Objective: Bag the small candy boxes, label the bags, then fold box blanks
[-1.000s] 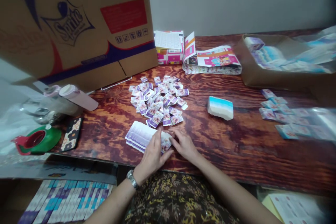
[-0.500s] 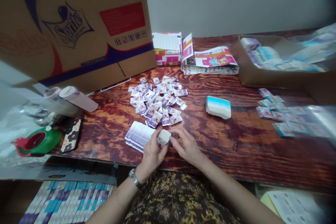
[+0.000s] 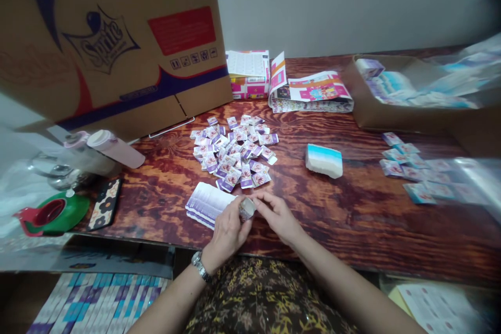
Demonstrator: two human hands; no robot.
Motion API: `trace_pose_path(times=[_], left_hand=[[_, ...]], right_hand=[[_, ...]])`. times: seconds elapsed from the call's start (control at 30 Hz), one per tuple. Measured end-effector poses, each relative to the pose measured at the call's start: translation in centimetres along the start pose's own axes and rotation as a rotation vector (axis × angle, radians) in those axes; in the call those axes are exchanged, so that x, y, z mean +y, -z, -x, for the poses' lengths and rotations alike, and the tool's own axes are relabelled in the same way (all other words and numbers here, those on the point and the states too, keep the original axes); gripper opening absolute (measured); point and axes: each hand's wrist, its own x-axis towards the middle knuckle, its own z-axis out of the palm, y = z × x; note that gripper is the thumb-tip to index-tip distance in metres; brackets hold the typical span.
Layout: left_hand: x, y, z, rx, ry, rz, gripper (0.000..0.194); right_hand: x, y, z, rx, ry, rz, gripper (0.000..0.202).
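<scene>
My left hand (image 3: 229, 227) grips a small printed carton (image 3: 246, 209) between thumb and fingers, its end turned toward me with the opening showing. My right hand (image 3: 276, 215) is pinched at the carton's right edge, thumb and forefinger together on what looks like its flap. Just left of my left hand lies a stack of flat purple-and-white cartons (image 3: 207, 203), partly covered by that hand. Beyond both hands spreads a heap of small folded purple-and-white boxes (image 3: 235, 151). A blue-and-white stack of cards (image 3: 324, 159) sits farther right.
A tall cardboard box (image 3: 129, 78) stands at the back left. Bottles (image 3: 117, 148), a phone (image 3: 105, 203) and a green tape dispenser (image 3: 58, 214) are at the left edge. More small boxes (image 3: 410, 164) lie right, before an open carton (image 3: 391, 115). Packed boxes (image 3: 102, 297) sit below the table.
The small carton has tilted in my left hand, so its opening now shows where a pale flap faced up before. My right fingers stay at its edge.
</scene>
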Motion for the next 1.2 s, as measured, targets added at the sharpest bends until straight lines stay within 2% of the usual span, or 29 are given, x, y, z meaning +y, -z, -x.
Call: trace_pose_path(times=[0.1,0.23,0.37,0.47,0.53,0.6,0.67,0.77,0.87,0.97,1.07,1.2], left_hand=[[0.1,-0.3,0.0,0.008,0.018,-0.006,0.068],[0.4,-0.9,0.0,-0.003,0.029,0.016,0.07],[-0.1,-1.2,-0.6,-0.004,0.003,0.007,0.068],[-0.8,-0.4,-3.4,0.022,-0.024,-0.034,0.069],[-1.1,0.9,-6.3,0.089,-0.011,-0.069,0.072],[-1.1,2.4,-8.8,0.191,-0.019,-0.077,0.082],[-0.8,3.4,-9.8,0.234,-0.047,-0.063,0.084],[-0.5,2.9,-7.7,0.15,-0.02,0.08,0.067],[-1.2,0.9,-3.3,0.014,0.107,0.218,0.056],[-2.0,-0.5,-0.1,-0.041,0.176,0.216,0.054],[-2.0,-0.9,0.9,-0.057,0.132,0.13,0.059],[-1.2,-1.3,0.9,-0.075,0.02,-0.022,0.076]], right_hand=[[-0.2,-0.2,-0.2,-0.008,-0.015,0.108,0.018],[-0.7,-1.2,0.8,0.1,0.167,0.37,0.02],[-0.6,-1.6,1.6,0.077,0.252,0.473,0.032],[0.3,-0.9,0.7,0.026,0.243,0.378,0.038],[1.3,-0.2,-0.4,0.054,0.215,0.332,0.043],[2.6,0.1,-1.2,0.069,0.2,0.396,0.048],[3.8,-0.1,-1.5,0.008,0.213,0.547,0.059],[5.3,-1.0,-1.2,-0.092,0.241,0.772,0.069],[6.2,-1.7,-0.6,-0.089,0.258,0.891,0.064],[6.8,-1.7,-0.5,-0.051,0.27,0.914,0.062],[6.5,-1.1,-0.7,-0.001,0.275,0.862,0.051],[4.4,-0.2,-0.7,0.01,0.19,0.559,0.034]])
